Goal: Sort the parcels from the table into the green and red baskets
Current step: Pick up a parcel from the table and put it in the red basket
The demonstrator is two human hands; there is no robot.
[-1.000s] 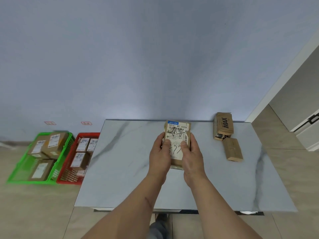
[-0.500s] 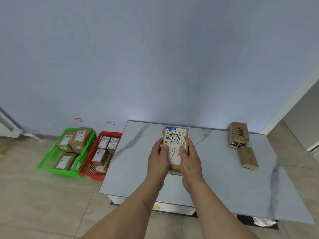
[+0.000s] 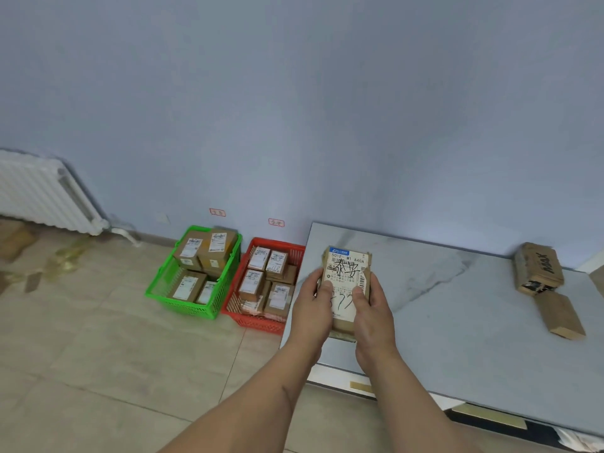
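Both hands hold a brown cardboard parcel with a white shipping label facing me, over the table's left end. My left hand grips its left side, my right hand grips its right side, thumbs on the label. The green basket and the red basket stand side by side on the floor to the left, each with several labelled parcels inside. Two more brown parcels lie at the table's far right: one marked MAX and a flat one in front of it.
The grey marble table runs along the blue wall. A white radiator hangs on the wall at far left. Scraps of cardboard and stains mark the tiled floor on the left. Two small red tags are stuck on the wall above the baskets.
My view has swung left, bringing the baskets nearer the middle and the radiator into sight. The parcel has travelled with both hands toward the table's left end.
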